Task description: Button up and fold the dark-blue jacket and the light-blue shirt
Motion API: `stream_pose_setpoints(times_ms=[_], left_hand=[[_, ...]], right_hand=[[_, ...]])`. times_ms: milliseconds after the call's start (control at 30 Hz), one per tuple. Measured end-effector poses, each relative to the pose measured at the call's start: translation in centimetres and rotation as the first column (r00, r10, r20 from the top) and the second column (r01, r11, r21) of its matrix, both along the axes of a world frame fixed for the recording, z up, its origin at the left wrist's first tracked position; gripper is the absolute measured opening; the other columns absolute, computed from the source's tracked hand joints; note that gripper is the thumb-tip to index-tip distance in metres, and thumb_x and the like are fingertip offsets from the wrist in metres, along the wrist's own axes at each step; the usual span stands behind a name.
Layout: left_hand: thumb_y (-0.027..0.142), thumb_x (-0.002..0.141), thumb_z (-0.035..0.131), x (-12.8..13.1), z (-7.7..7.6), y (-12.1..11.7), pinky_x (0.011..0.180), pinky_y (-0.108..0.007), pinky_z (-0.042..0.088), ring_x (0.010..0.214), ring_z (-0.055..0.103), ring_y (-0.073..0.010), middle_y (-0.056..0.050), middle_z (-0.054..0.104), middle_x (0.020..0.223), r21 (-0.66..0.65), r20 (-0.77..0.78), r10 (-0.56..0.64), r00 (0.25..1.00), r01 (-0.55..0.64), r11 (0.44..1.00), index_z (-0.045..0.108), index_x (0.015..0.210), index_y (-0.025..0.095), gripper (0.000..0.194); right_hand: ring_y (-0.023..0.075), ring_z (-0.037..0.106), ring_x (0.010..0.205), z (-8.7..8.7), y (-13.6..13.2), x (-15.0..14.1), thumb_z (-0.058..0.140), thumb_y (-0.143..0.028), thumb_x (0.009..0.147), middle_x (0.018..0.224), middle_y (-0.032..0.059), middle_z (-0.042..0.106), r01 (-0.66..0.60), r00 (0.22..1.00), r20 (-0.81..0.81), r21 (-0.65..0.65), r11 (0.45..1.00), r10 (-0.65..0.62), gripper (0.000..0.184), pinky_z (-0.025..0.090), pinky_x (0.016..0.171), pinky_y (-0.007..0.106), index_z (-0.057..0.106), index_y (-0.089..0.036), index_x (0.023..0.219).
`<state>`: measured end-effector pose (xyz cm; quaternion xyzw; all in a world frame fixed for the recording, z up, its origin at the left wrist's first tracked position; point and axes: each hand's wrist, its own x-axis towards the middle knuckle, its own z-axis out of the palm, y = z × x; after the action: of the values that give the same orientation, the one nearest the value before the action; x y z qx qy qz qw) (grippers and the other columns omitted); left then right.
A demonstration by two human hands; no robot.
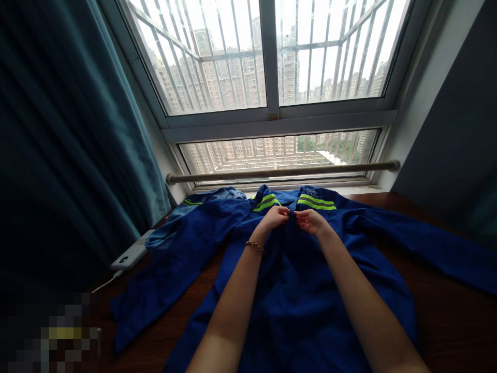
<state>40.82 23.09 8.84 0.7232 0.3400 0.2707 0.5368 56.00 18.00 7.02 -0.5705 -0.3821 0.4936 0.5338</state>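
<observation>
A blue work jacket (303,295) with neon yellow-green stripes lies spread flat on a dark wooden table (458,321), collar toward the window. My left hand (275,216), with a bead bracelet on the wrist, pinches the front edge of the jacket just below the collar. My right hand (310,220) pinches the opposite front edge, so the two hands almost touch at the middle of the chest. Both sleeves (174,264) stretch out to the sides.
A white phone (131,256) with a cable lies at the table's left edge, beside the left sleeve. A teal curtain (77,145) hangs on the left. A metal rail (279,172) runs along the barred window behind the table.
</observation>
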Motion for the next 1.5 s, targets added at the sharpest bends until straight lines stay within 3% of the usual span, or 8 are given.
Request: stream_pose_setpoints(times_ms=[133,233,400,600,867,1067,1267,1500], left_hand=[[0.028,0.065,0.063,-3.0,0.1,1.5,0.054,-0.023,0.043,0.058,0.057,-0.0156,-0.005,0.062,0.060,0.218,-0.263,0.065,0.962,-0.007,0.976,0.068,0.074,0.010,0.021],[0.025,0.074,0.055,-4.2,-0.2,2.6,0.078,-0.027,0.044,0.087,0.059,-0.0193,-0.008,0.065,0.094,0.403,-0.260,0.233,0.937,-0.114,0.908,0.065,0.096,0.014,0.027],[0.028,0.085,0.042,-2.5,-2.3,2.4,0.094,-0.029,0.035,0.110,0.047,-0.0185,-0.008,0.051,0.122,0.578,-0.424,0.395,0.815,-0.092,0.810,0.051,0.119,0.021,0.035],[0.046,0.073,0.056,-1.9,-5.7,0.4,0.081,-0.056,0.037,0.111,0.038,-0.0413,-0.025,0.040,0.123,0.566,-0.606,0.589,0.535,-0.230,0.792,0.049,0.114,0.010,0.055],[0.058,0.076,0.043,-4.5,-6.1,-6.2,0.070,-0.043,0.045,0.097,0.052,-0.0349,-0.025,0.043,0.118,0.574,-0.734,0.623,0.272,-0.242,0.782,0.044,0.118,0.009,0.064],[0.042,0.068,0.064,-6.7,-3.1,-10.6,0.070,-0.043,0.046,0.088,0.058,-0.0366,-0.027,0.057,0.099,0.435,-0.817,0.449,0.363,-0.124,0.892,0.056,0.104,0.004,0.053],[0.027,0.082,0.047,-3.1,1.7,-7.8,0.087,-0.039,0.040,0.104,0.054,-0.0296,-0.017,0.059,0.108,0.543,-0.683,0.423,0.595,0.026,0.839,0.063,0.099,0.016,0.025],[0.025,0.049,0.077,0.3,-0.8,-5.5,0.071,-0.040,0.048,0.084,0.062,-0.0347,-0.020,0.066,0.086,0.440,-0.741,0.314,0.594,0.077,0.895,0.067,0.072,0.013,0.027]], right_hand=[[0.0178,0.058,0.060,-0.6,-0.2,0.4,0.066,-0.013,0.059,0.059,0.0062,0.061,-0.010,0.984,0.175,-0.045,0.999,0.017,0.006,0.042,0.048,0.023,0.062,-0.011,0.063],[0.0211,0.055,0.094,-0.9,0.0,-0.3,0.059,-0.017,0.069,0.094,0.0066,0.063,0.055,0.936,0.340,0.115,0.992,-0.091,0.020,0.044,0.073,0.027,0.064,-0.016,0.088],[0.0185,0.052,0.098,-2.9,0.1,-2.3,0.045,-0.030,0.084,0.107,0.0067,0.058,-0.190,0.404,0.913,0.135,0.973,-0.048,0.024,0.039,0.078,0.026,0.060,-0.021,0.101],[0.0182,0.058,0.078,-5.3,-1.2,-3.8,0.051,-0.038,0.081,0.091,0.0080,0.058,-0.126,0.284,0.959,0.019,0.992,0.018,0.023,0.038,0.062,0.025,0.058,-0.016,0.085],[0.0179,0.060,0.069,-6.8,-8.2,-5.5,0.038,-0.052,0.085,0.085,0.0057,0.060,-0.015,0.107,0.992,0.069,0.997,-0.067,0.036,0.034,0.056,0.024,0.050,-0.018,0.087],[0.0194,0.059,0.066,-5.9,-13.7,-6.3,0.030,-0.058,0.084,0.078,0.0062,0.063,-0.006,0.081,0.993,0.090,0.996,-0.089,0.047,0.033,0.055,0.025,0.055,-0.018,0.082],[0.0203,0.054,0.091,-0.9,-9.1,-4.9,0.043,-0.036,0.085,0.088,0.0067,0.064,-0.077,0.200,0.977,0.084,0.994,-0.067,0.025,0.036,0.070,0.026,0.062,-0.021,0.077],[0.0275,0.058,0.083,-2.7,-4.3,-2.5,0.072,-0.031,0.054,0.085,0.0148,0.062,0.078,0.401,0.915,-0.089,0.993,0.050,0.031,0.042,0.066,0.032,0.062,-0.013,0.077]])
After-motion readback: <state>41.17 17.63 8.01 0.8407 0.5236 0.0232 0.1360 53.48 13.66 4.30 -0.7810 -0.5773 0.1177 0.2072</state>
